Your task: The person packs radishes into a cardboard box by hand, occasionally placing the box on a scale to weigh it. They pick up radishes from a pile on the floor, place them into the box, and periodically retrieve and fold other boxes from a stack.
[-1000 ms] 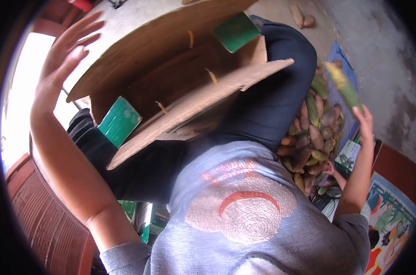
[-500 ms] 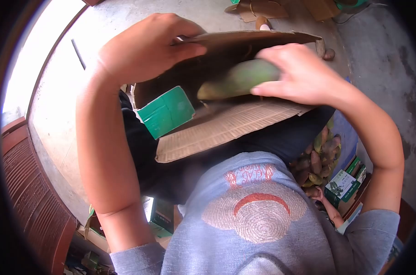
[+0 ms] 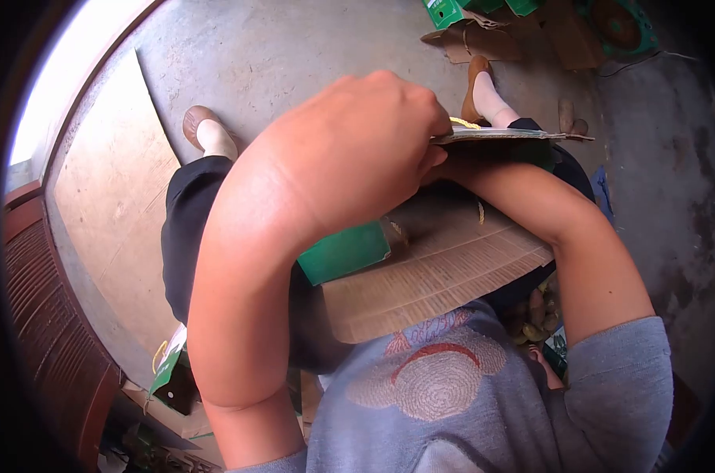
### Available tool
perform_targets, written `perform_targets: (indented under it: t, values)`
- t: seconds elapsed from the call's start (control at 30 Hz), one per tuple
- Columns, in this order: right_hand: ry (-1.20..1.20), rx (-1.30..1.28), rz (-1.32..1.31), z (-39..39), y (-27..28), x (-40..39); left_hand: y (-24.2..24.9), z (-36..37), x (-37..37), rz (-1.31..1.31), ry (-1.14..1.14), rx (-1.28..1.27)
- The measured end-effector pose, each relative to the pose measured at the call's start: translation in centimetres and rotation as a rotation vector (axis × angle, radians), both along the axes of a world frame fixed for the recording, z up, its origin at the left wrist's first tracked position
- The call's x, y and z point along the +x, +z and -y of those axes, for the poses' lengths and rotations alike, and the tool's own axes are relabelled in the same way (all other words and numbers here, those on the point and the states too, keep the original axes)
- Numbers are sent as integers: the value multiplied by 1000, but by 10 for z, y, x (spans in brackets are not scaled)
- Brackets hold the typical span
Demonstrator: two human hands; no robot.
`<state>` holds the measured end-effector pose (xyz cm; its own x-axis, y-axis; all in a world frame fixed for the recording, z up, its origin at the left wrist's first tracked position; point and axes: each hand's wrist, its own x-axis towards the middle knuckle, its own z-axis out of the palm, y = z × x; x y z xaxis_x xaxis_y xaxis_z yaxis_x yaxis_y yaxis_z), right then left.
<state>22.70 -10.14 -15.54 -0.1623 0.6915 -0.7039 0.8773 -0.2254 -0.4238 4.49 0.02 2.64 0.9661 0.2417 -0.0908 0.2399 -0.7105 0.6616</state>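
An open cardboard box lies tilted across my lap, its brown flap (image 3: 444,276) towards my shirt and a green side panel (image 3: 346,254) at its left. My left hand (image 3: 357,150) is closed on the far upper edge of the box, beside a yellow cord (image 3: 465,123). My right forearm reaches in beneath that edge. The fingers of my right hand are hidden behind the box edge and my left hand, so what they hold cannot be seen. No green and yellow fruit shows inside the box.
Green boxes (image 3: 446,11) and brown cardboard (image 3: 484,43) lie on the floor ahead. Two brown tubers (image 3: 566,117) are at the right. Several fruits (image 3: 537,311) and another person's hand (image 3: 540,361) show at lower right. A flat board (image 3: 109,189) lies left, near a carved wooden piece (image 3: 54,315).
My right hand has gone deeper into the box with the green fruit, and both are now out of sight. My left hand has moved right along the edge. The box has shifted down and right.
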Motion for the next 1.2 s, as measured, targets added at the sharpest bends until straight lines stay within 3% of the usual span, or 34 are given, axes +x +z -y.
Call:
perform_targets:
  t: [0.17, 0.3, 0.4, 0.53, 0.6, 0.63, 0.7, 0.8, 0.87, 0.93, 1.03, 1.2]
  values:
    - [338, -15, 62, 5, 10, -12, 2, -2, 6, -25, 2, -69]
    - [472, -22, -107, 20, 74, -29, 10, -2, 8, -1, 14, -137]
    - [248, 22, -349, 32, 175, -9, 16, 2, 8, 23, 35, -236]
    - [-30, 647, -557, 85, 257, 59, 24, 2, -2, 173, 93, -312]
    - [-322, 833, -443, 119, 280, 106, 24, -2, -15, 180, 210, -324]
    - [-578, 966, -487, 137, 273, 126, 24, -4, -21, 183, 274, -327]
    - [-863, 1044, -222, 170, 243, 186, 29, -6, -27, 175, 361, -262]
    - [-1220, 860, -20, 222, 149, 263, 34, -25, -50, 120, 386, -118]
    - [-1328, 672, 40, 244, 90, 277, 30, -38, -65, 196, 486, -109]
    - [-1241, 597, 3, 272, 5, 304, 32, -51, -77, 160, 598, -88]
    - [-1106, 529, 3, 284, -81, 310, 15, -68, -90, 332, 780, -130]
    - [-1001, 398, 171, 212, -124, 293, -6, -91, -104, 555, 1024, -425]
